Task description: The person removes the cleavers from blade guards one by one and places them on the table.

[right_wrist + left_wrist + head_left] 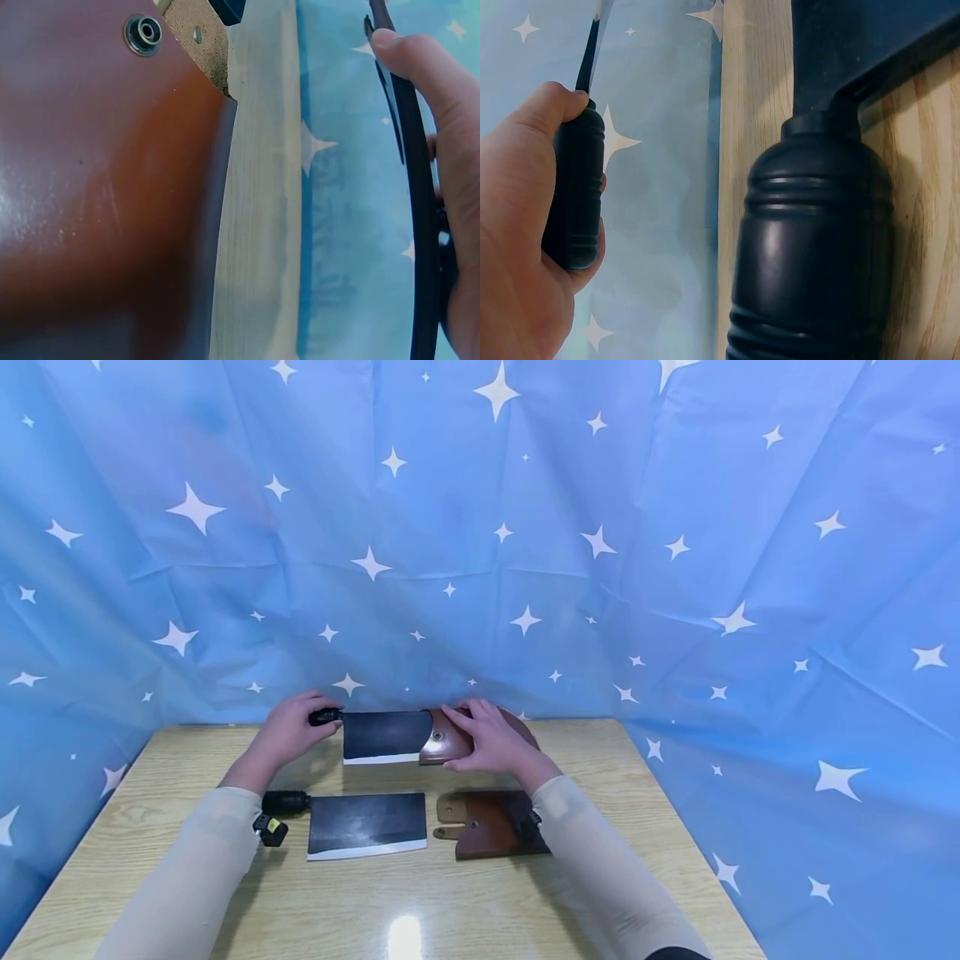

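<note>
My left hand (294,731) grips the black handle (324,717) of a cleaver (386,735) held up near the back of the table. In the left wrist view, the thumb of that hand (525,195) lies along the handle (579,187). My right hand (491,742) holds a brown leather sheath (442,745), thumb on its near face. The sheath's mouth overlaps the far end of the blade; how deep the blade sits is hidden. Edge-on, the sheath (420,225) appears as a dark strip beside my right hand (459,142) in the right wrist view.
A second cleaver (367,825) lies on the wooden table (360,910), its black handle (810,240) under my left forearm. Right of it lies another brown sheath (487,827) with tan snap straps, partly covered by my right sleeve. A blue starry curtain (450,527) hangs behind.
</note>
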Available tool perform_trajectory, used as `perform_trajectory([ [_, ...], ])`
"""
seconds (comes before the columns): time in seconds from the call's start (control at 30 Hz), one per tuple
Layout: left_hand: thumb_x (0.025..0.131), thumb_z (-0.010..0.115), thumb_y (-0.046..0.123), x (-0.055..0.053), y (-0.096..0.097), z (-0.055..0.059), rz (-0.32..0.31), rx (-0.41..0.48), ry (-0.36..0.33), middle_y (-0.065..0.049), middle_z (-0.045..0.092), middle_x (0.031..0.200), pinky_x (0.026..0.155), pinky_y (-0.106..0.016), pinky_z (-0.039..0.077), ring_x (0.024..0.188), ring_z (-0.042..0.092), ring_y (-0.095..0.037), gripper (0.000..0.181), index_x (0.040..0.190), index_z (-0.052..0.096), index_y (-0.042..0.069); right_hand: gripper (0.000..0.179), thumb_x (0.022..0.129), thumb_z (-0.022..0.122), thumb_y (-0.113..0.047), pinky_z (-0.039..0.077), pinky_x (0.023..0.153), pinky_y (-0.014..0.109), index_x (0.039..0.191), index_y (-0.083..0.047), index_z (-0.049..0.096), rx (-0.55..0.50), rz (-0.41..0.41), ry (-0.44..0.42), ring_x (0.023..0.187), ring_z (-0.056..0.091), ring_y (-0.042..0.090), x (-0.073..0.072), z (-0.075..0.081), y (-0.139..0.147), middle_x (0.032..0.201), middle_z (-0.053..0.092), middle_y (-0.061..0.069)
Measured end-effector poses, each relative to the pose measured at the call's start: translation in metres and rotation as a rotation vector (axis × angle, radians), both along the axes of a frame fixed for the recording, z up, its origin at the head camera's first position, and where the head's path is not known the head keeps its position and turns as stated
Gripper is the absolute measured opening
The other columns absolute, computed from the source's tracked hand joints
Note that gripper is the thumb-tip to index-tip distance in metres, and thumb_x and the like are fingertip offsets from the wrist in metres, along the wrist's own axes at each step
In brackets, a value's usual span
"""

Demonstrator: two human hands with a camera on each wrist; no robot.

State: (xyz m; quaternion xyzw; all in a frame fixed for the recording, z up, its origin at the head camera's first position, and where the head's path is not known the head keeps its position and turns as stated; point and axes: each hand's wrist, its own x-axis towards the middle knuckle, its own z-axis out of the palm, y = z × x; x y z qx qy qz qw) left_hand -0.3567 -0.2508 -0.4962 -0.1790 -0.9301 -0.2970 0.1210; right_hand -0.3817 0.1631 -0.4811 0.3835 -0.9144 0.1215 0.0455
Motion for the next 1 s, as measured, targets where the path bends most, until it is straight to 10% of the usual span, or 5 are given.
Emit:
perform_trajectory([
  [1.0,0.106,0.077,0.024,0.001,-0.012,-0.003,0.005,-0.019,0.007,-0.015,0.069,0.133,0.097,-0.064,0.054,0.122,0.065,-0.042,0.038,0.14,0.075,0.008,0.109,0.089,0.083,-0.068,0.041,0.119,0.05,0.175,-0.021,0.035,0.013,-0.055,-0.021,0.144,0.038,0.028,-0.003,-0.006,0.016,0.161,0.042,0.009],
])
